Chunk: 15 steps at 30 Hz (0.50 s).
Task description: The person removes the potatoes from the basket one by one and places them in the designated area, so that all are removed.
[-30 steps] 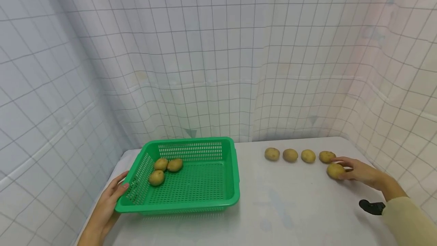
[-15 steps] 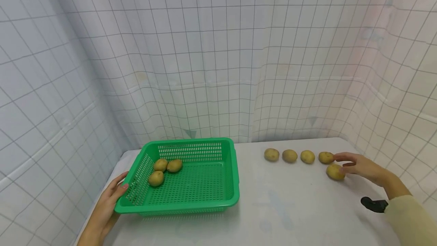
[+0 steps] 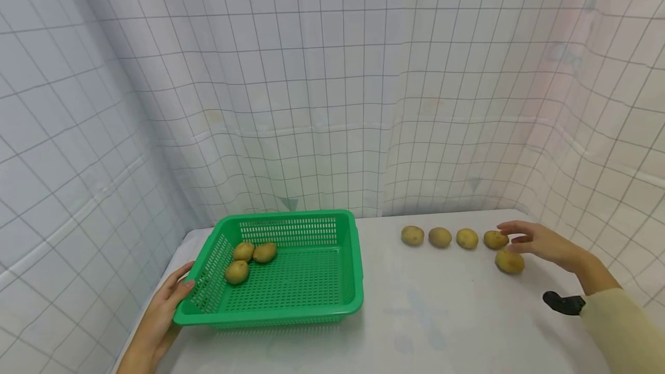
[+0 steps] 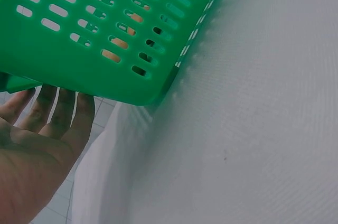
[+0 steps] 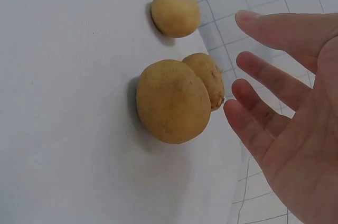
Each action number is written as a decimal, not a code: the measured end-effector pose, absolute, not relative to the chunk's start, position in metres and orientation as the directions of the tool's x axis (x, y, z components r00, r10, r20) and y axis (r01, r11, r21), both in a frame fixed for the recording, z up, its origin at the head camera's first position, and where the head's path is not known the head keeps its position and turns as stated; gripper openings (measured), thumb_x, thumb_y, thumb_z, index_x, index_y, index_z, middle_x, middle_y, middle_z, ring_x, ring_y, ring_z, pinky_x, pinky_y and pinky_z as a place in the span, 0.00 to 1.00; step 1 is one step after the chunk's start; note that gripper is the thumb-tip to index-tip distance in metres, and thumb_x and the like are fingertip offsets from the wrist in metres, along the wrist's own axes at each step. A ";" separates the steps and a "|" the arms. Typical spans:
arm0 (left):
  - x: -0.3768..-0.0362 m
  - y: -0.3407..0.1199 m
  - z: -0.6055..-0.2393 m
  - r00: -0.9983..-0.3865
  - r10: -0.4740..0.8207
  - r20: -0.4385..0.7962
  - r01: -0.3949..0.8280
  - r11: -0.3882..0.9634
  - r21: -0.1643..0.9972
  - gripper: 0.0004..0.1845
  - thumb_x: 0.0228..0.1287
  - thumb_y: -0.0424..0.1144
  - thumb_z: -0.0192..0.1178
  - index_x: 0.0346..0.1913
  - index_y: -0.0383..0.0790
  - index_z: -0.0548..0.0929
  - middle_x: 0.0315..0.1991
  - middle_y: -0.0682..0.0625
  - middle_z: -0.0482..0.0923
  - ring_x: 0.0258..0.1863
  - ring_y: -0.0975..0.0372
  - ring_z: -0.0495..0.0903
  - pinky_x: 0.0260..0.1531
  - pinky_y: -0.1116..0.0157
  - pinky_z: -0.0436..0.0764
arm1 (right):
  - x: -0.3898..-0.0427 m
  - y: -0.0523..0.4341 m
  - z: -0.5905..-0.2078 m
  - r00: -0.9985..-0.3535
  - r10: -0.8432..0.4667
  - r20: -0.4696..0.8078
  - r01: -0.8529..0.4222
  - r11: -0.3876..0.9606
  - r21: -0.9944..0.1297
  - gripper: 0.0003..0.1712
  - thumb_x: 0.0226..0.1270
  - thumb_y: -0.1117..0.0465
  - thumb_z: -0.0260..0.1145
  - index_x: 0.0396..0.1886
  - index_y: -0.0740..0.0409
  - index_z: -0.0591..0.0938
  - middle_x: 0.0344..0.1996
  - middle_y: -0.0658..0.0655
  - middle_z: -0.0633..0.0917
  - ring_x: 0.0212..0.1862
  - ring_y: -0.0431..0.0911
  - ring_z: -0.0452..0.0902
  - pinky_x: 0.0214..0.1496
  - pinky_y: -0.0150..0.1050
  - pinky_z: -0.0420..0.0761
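Observation:
My left hand [image 3: 162,309] grips the left rim of a green plastic basket [image 3: 280,308], thumb over the rim and fingers below it; the left wrist view shows those fingers [image 4: 58,113] against the rim's underside. Three potatoes sit together in the basket's left part, one of them nearest the front [image 3: 236,272]. At the right, my right hand [image 3: 544,245] hovers, fingers spread, over a front potato [image 3: 510,262] and the rightmost potato of a row [image 3: 496,240]. In the right wrist view the hand [image 5: 288,108] is apart from the front potato [image 5: 173,101] and holds nothing.
Farther left in the row lie more potatoes: one at its left end [image 3: 413,235], a middle one [image 3: 440,238] and another [image 3: 467,239]. They rest on a white-covered table [image 3: 415,316]. White gridded curtains [image 3: 343,103] hang behind and at both sides.
My right hand has let go of the front potato, drawn back right, then moved slightly left and up above it. My left hand stays on the basket.

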<state>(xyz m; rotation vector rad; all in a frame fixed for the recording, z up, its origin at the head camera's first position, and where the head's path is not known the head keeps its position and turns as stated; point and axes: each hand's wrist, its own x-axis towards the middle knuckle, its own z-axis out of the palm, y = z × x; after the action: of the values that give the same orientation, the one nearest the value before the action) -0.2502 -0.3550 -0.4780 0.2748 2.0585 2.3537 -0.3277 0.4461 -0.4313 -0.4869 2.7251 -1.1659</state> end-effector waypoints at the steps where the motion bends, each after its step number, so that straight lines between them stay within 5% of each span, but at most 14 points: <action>1: -0.250 -0.355 -0.478 -0.984 0.118 0.131 0.114 -0.140 0.984 0.23 0.86 0.38 0.45 0.77 0.47 0.59 0.62 0.57 0.72 0.52 0.64 0.80 0.46 0.65 0.83 | -0.328 0.444 -0.430 -0.937 -0.349 -0.001 -0.240 0.646 -0.725 0.32 0.76 0.61 0.65 0.74 0.68 0.68 0.68 0.75 0.70 0.64 0.74 0.69 0.59 0.68 0.74; 15: -0.250 -0.355 -0.477 -0.986 0.115 0.122 0.108 -0.123 0.986 0.24 0.86 0.39 0.45 0.77 0.46 0.57 0.62 0.56 0.71 0.52 0.64 0.80 0.46 0.65 0.83 | -0.338 0.412 -0.426 -0.916 -0.400 0.023 -0.285 0.610 -0.739 0.30 0.76 0.61 0.66 0.73 0.61 0.71 0.68 0.71 0.73 0.66 0.71 0.69 0.58 0.49 0.78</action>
<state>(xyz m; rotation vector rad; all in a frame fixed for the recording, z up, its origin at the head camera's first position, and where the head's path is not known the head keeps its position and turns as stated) -0.2497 -0.3552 -0.4765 0.2640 2.0769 2.3360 -0.3379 0.4118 -0.4260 -0.5761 2.6870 -1.1954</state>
